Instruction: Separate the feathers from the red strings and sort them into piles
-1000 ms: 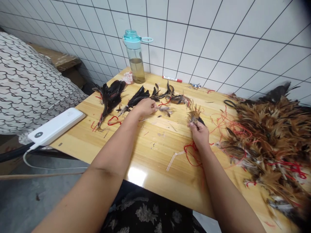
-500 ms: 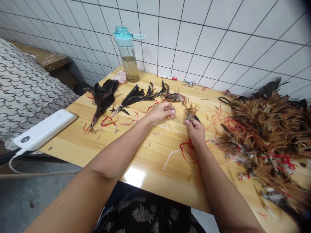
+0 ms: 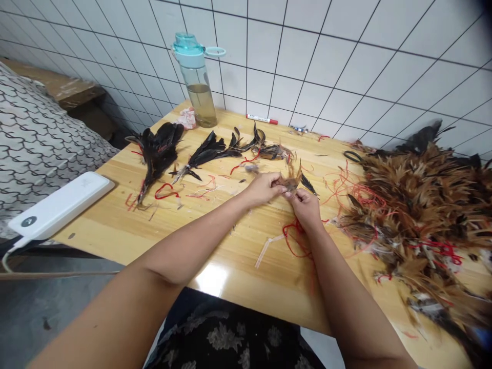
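Observation:
My left hand [image 3: 267,188] and my right hand [image 3: 305,207] meet over the middle of the wooden table [image 3: 215,225]. Between their fingertips is a small bunch of brown feathers [image 3: 292,182], pinched from both sides. A dark feather [image 3: 308,185] sticks out just beyond my right hand. Red string [image 3: 294,238] lies looped beside my right wrist, near a strip of clear tape or ribbon [image 3: 265,251]. Black feather bunches [image 3: 205,151] lie beyond my left hand, with more dark feathers [image 3: 157,154] to the left.
A large heap of brown feathers [image 3: 415,195] covers the table's right side, with tangled red thread [image 3: 357,192] beside it. Against the tiled wall are a water bottle [image 3: 202,97] and a red-capped marker [image 3: 261,119]. A white power bank [image 3: 63,202] sits at the left edge.
My left hand has moved right and closed on the feathers beside my right hand. A fluffy bit has appeared on the table behind my left hand. The view has shifted slightly.

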Available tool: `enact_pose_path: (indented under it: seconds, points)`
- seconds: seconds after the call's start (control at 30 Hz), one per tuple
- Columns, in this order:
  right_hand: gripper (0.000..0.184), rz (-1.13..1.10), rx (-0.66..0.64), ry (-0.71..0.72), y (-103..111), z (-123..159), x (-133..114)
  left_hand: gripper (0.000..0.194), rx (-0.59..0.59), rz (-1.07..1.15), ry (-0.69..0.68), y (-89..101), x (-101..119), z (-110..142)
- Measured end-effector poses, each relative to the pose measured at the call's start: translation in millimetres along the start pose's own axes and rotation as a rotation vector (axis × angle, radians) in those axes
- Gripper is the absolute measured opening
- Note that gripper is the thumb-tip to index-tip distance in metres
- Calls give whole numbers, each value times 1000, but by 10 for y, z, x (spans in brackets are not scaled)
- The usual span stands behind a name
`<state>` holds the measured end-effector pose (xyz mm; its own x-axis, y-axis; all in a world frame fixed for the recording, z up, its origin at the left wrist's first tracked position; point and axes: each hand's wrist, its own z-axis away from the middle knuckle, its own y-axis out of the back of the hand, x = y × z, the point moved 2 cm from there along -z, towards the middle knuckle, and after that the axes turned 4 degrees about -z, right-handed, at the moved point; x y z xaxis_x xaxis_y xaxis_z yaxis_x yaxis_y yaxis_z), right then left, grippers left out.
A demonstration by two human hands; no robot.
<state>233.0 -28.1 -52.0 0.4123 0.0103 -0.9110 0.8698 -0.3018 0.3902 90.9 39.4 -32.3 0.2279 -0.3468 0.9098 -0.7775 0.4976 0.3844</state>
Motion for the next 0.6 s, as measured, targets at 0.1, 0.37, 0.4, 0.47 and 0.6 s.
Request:
enact_pose_path:
  seconds: [0.1,0.37,0.4,0.47,0.6]
  points:
    - [28,3,46,-34,6,6,-14,12,68,-83,-42,155,1,-31]
    - [28,-12,59,-66,29,6,-32,25,292,-680,14,896,-444,-76]
    - [29,-14,63,-67,32,5,-26,28,270,-718,13,917,-498,-78]
    - [29,-23,64,-59,34,2,-11,32,227,-779,4,913,-562,-81]
    - [28,-34,70,-44,30,-3,22,22,213,-817,13,858,-530,-80]
